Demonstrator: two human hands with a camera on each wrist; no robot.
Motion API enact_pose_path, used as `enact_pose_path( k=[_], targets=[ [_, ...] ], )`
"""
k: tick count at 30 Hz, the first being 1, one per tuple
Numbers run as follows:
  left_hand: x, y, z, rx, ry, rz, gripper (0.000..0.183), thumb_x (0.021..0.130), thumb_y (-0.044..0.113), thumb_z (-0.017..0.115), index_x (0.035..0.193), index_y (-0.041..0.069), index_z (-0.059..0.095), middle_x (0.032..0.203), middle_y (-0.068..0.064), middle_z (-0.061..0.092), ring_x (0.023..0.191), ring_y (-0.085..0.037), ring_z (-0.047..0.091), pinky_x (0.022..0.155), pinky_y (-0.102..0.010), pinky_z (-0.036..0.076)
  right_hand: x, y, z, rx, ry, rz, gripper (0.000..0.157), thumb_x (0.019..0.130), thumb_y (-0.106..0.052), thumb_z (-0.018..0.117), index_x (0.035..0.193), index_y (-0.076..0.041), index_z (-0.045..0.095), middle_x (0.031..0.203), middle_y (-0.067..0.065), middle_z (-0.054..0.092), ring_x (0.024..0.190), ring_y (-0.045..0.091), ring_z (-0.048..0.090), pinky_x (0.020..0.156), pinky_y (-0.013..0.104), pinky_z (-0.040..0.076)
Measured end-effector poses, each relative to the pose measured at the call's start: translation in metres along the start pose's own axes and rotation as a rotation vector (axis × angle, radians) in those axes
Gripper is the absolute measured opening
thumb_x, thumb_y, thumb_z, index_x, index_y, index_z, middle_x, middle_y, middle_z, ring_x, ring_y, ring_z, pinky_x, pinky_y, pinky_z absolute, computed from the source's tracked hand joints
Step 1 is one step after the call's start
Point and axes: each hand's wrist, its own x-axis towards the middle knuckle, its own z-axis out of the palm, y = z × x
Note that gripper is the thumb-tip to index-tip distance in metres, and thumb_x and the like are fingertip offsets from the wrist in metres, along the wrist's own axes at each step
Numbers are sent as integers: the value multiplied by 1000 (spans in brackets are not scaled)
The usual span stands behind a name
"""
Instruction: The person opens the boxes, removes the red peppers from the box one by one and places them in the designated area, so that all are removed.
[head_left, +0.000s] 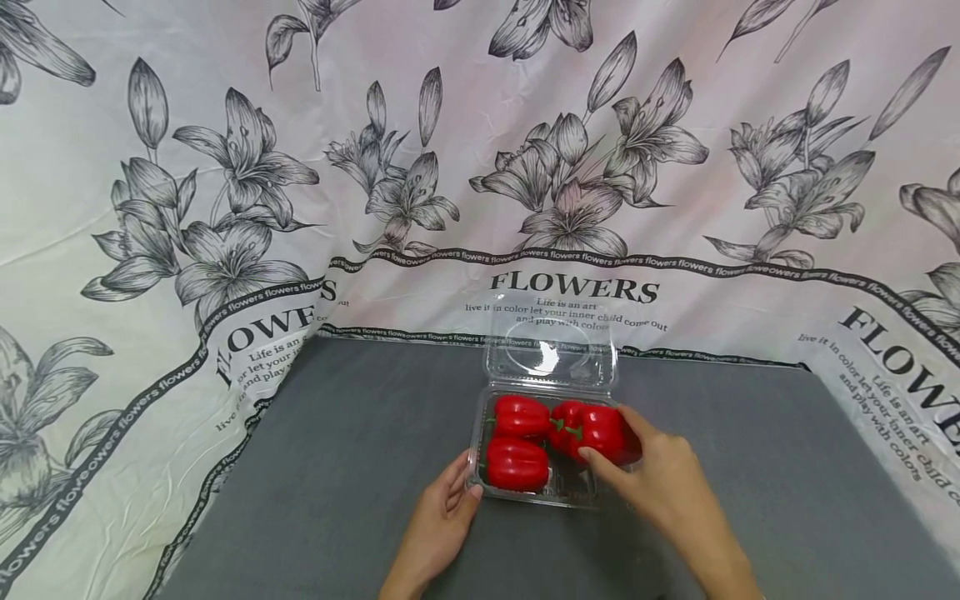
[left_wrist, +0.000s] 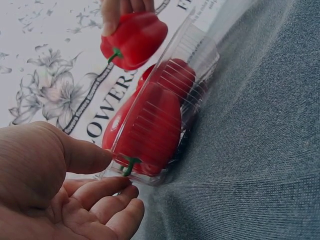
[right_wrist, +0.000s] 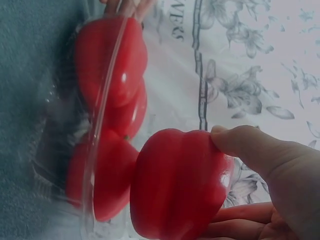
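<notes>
A clear plastic clamshell box [head_left: 573,502] lies on the grey cloth with its lid [head_left: 517,371] folded back. Inside it are three red bell peppers: one at the back left [head_left: 521,415], one at the front left [head_left: 517,465] and one at the back right [head_left: 564,414], partly hidden. My left hand [head_left: 437,521] pinches the box's left wall, thumb on the rim and fingers beneath. With its thumb and fingers my right hand [head_left: 663,471] grips another red bell pepper [right_wrist: 175,185]; the left wrist view shows this pepper [left_wrist: 137,40] raised above the rim, green stem toward the left.
Grey cloth [head_left: 360,417] covers the table around the box. A white curtain [head_left: 420,292] printed with flowers and lettering hangs at the back and both sides. The raised lid stands close to the back curtain.
</notes>
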Motion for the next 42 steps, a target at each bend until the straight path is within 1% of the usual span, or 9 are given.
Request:
enact_pose_path(
  k=[4, 9, 15, 21, 28, 35, 38, 42],
  targets=[
    [0, 0, 0, -1, 1, 1, 59, 107, 15, 63, 159, -5, 41, 157, -24, 49, 144, -38, 51, 111, -41, 48, 1, 3, -5, -4, 0, 24, 82, 90, -44, 84, 147, 7, 55, 120, 31, 72, 101, 47, 73, 81, 55, 64],
    [0, 1, 0, -2, -6, -9, 60, 107, 14, 64, 158, -6, 41, 158, -25, 49, 144, -38, 50, 111, -42, 48, 1, 7, -10, -10, 12, 31, 86, 92, -49, 81, 149, 7, 52, 122, 33, 71, 104, 49, 72, 84, 56, 63],
    [0, 2, 0, -4, -9, -7, 60, 107, 14, 63, 158, -6, 40, 158, -25, 48, 144, -39, 50, 111, -42, 48, 3, 13, -12, -25, 29, 37, 87, 92, -49, 81, 150, 8, 51, 125, 35, 69, 106, 53, 70, 85, 59, 62],
    [0, 2, 0, -6, -10, -14, 60, 107, 15, 64, 159, -6, 40, 158, -26, 48, 144, -39, 50, 110, -42, 49, 5, 19, -15, -22, 39, 52, 88, 91, -49, 82, 151, 8, 50, 125, 37, 68, 106, 54, 69, 84, 59, 62],
    [0, 2, 1, 8, -5, -32, 60, 107, 17, 64, 159, -4, 41, 157, -24, 49, 143, -38, 51, 110, -42, 49, 7, 27, -18, -29, 51, 58, 91, 92, -53, 80, 152, 8, 48, 125, 38, 67, 105, 54, 69, 85, 61, 61],
    [-1, 2, 1, 6, -9, -25, 61, 108, 17, 63, 159, -6, 40, 158, -26, 48, 144, -39, 50, 111, -43, 48, 8, 33, -21, -39, 94, 53, 87, 92, -46, 81, 150, 10, 49, 122, 38, 68, 102, 55, 69, 82, 62, 62],
    [0, 2, 1, 4, -4, -39, 61, 108, 18, 63, 159, -4, 40, 158, -24, 49, 145, -37, 50, 112, -42, 47, 9, 36, -23, -46, 107, 55, 85, 93, -45, 81, 150, 10, 49, 121, 39, 68, 101, 56, 69, 81, 63, 62],
    [1, 2, 1, 3, -3, -35, 60, 108, 18, 63, 159, -4, 41, 158, -24, 49, 145, -37, 50, 112, -42, 47, 9, 40, -24, -43, 119, 58, 84, 93, -44, 81, 149, 10, 49, 120, 40, 68, 99, 56, 69, 80, 63, 62]
  ],
)
